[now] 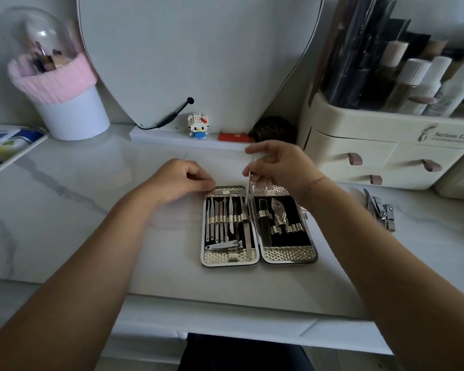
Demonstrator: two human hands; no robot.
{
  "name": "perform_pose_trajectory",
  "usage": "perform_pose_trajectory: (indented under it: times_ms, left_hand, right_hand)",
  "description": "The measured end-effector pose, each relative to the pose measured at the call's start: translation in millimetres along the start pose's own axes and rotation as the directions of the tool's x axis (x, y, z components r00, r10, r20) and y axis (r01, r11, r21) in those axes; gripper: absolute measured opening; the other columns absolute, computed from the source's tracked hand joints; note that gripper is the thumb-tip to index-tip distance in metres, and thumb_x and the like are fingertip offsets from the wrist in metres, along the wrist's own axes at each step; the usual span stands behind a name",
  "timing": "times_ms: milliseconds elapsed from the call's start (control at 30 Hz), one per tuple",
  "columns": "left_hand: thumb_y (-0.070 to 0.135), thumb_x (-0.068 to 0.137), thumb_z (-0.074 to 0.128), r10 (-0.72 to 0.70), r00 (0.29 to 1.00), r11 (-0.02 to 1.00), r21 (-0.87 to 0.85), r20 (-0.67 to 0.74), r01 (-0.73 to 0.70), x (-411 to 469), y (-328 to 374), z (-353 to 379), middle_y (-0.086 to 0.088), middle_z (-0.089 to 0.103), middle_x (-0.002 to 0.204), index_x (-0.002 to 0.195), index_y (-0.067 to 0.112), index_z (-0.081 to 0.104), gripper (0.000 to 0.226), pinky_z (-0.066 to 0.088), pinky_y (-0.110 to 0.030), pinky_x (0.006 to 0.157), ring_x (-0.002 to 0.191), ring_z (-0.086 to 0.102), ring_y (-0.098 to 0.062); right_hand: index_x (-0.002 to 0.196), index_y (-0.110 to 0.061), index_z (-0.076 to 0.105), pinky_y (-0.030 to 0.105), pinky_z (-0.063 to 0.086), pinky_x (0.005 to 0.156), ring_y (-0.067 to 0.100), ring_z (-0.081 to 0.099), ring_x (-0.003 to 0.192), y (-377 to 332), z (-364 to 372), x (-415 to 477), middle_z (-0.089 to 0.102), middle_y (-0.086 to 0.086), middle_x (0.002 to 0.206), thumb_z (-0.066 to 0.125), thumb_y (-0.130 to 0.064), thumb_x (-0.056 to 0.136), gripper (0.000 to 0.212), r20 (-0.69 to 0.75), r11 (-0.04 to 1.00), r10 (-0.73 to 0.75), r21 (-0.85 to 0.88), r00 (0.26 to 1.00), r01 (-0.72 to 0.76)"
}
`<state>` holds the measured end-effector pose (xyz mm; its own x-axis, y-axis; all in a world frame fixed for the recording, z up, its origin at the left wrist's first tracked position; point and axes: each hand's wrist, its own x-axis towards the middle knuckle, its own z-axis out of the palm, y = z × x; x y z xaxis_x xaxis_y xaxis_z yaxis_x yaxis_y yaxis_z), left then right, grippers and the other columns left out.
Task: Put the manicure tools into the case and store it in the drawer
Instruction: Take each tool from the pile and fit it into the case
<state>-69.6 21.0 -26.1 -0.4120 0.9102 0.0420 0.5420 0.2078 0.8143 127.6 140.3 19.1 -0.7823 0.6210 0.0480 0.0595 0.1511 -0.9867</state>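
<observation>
A silver manicure case lies open flat on the white marble table, with several metal tools strapped into its black left half and a few in its right half. My right hand pinches the top end of a long thin metal file, whose lower part passes under a strap beside the hinge. My left hand has its fingers curled, the fingertips touching the case's upper left corner. Loose nail clippers and nippers lie on the table to the right.
A cream drawer organiser with pink pull tabs stands at the back right, bottles on top. A heart-shaped mirror, a small cat figure, a red item and a pink-trimmed white cup stand at the back. A tray sits far left.
</observation>
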Motion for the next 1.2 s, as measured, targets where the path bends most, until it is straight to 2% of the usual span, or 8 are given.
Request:
perform_pose_trajectory:
  times_ms: [167,267,533,667,733,900,1067,1200]
  left_hand:
    - [0.026,0.072,0.079,0.004,1.0,1.0,0.017,-0.009,-0.004,-0.4,0.0,-0.1,0.009,0.071,0.086,0.079,0.024,0.075,0.008,0.044,-0.025,0.086,0.089,0.063,-0.008]
    - [0.027,0.072,0.079,0.004,1.0,1.0,0.015,0.002,-0.004,0.1,-0.7,-0.8,0.01,0.071,0.086,0.08,0.024,0.076,0.009,0.044,-0.025,0.087,0.09,0.063,-0.008]
    - [0.026,0.073,0.079,-0.005,1.0,1.0,0.003,0.009,0.005,-0.7,0.5,-0.1,0.012,0.069,0.085,0.078,0.026,0.075,0.006,0.044,-0.026,0.089,0.092,0.063,-0.007]
    - [0.026,0.073,0.079,-0.009,1.0,1.0,0.009,0.006,0.009,-0.8,0.3,0.3,0.012,0.069,0.085,0.078,0.026,0.076,0.007,0.044,-0.026,0.089,0.092,0.063,-0.007]
    - [0.027,0.073,0.079,-0.011,1.0,1.0,0.008,0.007,0.011,-1.9,1.4,0.5,0.013,0.068,0.084,0.075,0.027,0.075,0.005,0.044,-0.024,0.086,0.09,0.062,-0.006]
    - [0.024,0.074,0.078,-0.008,1.0,1.0,0.007,0.015,0.008,-3.4,3.9,1.7,0.011,0.067,0.085,0.075,0.025,0.074,0.003,0.043,-0.022,0.082,0.088,0.061,-0.007]
    - [0.023,0.074,0.078,-0.016,1.0,1.0,0.003,0.01,0.016,-2.6,2.2,1.5,0.011,0.068,0.083,0.075,0.023,0.074,0.004,0.045,-0.023,0.084,0.088,0.062,-0.008]
    - [0.023,0.073,0.079,-0.013,1.0,1.0,-0.002,0.005,0.013,-2.3,2.2,1.5,0.011,0.068,0.084,0.074,0.024,0.074,0.005,0.043,-0.021,0.083,0.087,0.062,-0.007]
  right_hand:
    - [0.11,-0.003,0.059,0.017,0.052,0.052,0.007,0.064,0.054,9.8,15.1,14.0,0.071,0.012,0.08,0.062,0.002,0.083,0.028,0.048,0.981,0.072,-0.186,0.996,-0.062]
    - [0.111,-0.004,0.06,0.017,0.053,0.054,0.009,0.063,0.057,14.0,15.4,16.3,0.071,0.016,0.084,0.063,0.0,0.083,0.028,0.05,0.971,0.076,-0.23,0.996,-0.063]
    - [0.11,-0.001,0.063,0.013,0.055,0.06,0.013,0.062,0.068,14.6,13.2,16.9,0.065,0.006,0.081,0.066,0.0,0.081,0.029,0.113,0.942,0.084,-0.333,0.99,-0.041]
    - [0.109,-0.011,0.068,0.013,0.052,0.061,0.003,0.06,0.063,17.1,11.6,15.6,0.066,-0.004,0.081,0.064,-0.008,0.085,0.025,0.131,0.887,0.066,-0.462,0.989,0.002]
    - [0.105,-0.019,0.07,0.019,0.049,0.063,0.004,0.055,0.056,17.9,9.9,14.7,0.065,-0.009,0.076,0.06,-0.016,0.088,0.02,0.139,0.858,0.071,-0.514,0.988,0.011]
    - [0.105,-0.016,0.072,0.026,0.046,0.07,0.011,0.05,0.059,13.3,4.4,10.6,0.062,-0.004,0.073,0.055,-0.017,0.091,0.021,0.197,0.867,0.123,-0.498,0.973,-0.009]
    - [0.106,-0.016,0.07,0.023,0.051,0.079,0.016,0.06,0.079,12.1,0.8,8.6,0.07,0.004,0.094,0.053,-0.014,0.092,0.022,0.254,0.873,0.141,-0.488,0.957,0.001]
    - [0.105,-0.011,0.069,0.034,0.055,0.088,0.019,0.065,0.08,15.9,-6.0,8.5,0.069,0.011,0.09,0.053,-0.008,0.092,0.021,0.169,0.897,0.102,-0.441,0.98,-0.017]
